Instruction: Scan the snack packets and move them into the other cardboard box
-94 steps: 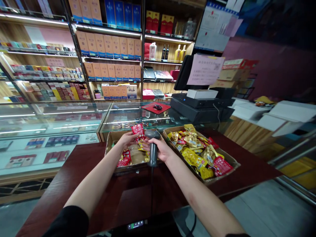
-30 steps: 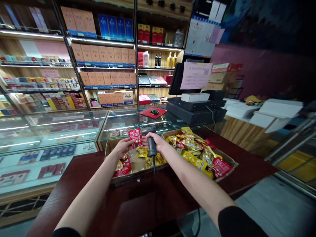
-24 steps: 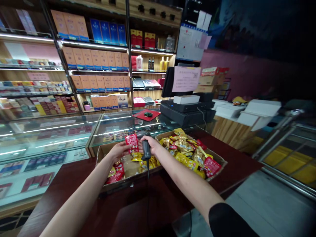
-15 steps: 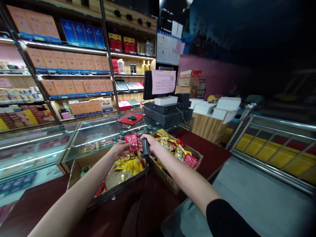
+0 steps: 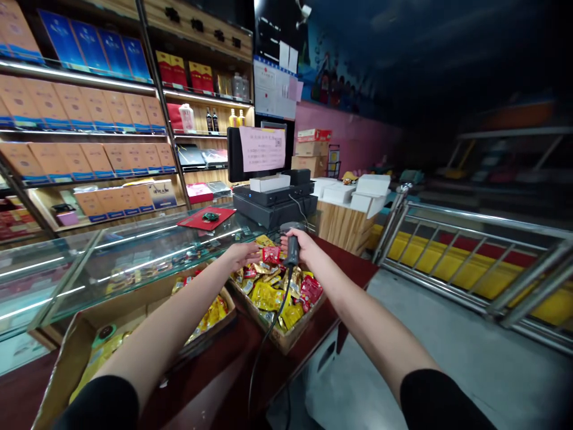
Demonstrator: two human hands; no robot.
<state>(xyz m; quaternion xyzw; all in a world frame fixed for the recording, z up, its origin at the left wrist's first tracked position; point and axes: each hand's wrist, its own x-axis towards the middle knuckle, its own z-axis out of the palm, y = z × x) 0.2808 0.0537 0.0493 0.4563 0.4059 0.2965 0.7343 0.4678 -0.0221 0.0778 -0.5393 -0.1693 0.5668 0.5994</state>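
My right hand (image 5: 301,243) is wrapped around the dark handle of a handheld barcode scanner (image 5: 292,252), whose cable hangs down in front. The scanner is over the right cardboard box (image 5: 286,341), which is full of yellow, gold and red snack packets (image 5: 268,295). My left hand (image 5: 242,254) reaches over the back left of this box with fingers stretched out. Just beyond its fingertips is a red packet (image 5: 271,255); whether they still touch is unclear. My left forearm covers part of the left cardboard box (image 5: 67,358), where more yellow packets (image 5: 210,316) lie.
Behind the boxes runs a glass display counter (image 5: 134,251) with a red sheet (image 5: 206,218) on it. A monitor (image 5: 235,154) stands on a black cash drawer (image 5: 273,206). To the right is a metal railing (image 5: 447,251); shelves of boxed goods (image 5: 89,107) line the left.
My left hand has moved from above the left box to the right box, and its fingers have come off the red packet. The scanner has moved right in my right hand. The view has turned right.
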